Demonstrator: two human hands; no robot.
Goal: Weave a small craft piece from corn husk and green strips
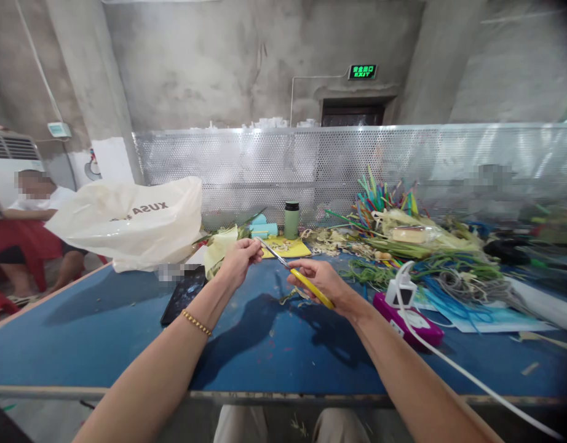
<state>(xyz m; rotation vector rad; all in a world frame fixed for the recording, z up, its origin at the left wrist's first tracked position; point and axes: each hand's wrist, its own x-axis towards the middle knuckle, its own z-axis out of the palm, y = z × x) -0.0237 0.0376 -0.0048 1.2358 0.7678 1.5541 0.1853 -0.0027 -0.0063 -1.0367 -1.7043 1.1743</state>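
Diagonally, yellow-handled scissors [310,288] in right hand [327,284], grip closed round them, blades [275,253] forward-left toward pinched left hand [240,261]

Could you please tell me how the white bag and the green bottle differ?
The white bag is large and crumpled; the green bottle is smaller and smooth-sided. The bag carries dark printed lettering, while the bottle shows none and has a black lid. Neither is being held.
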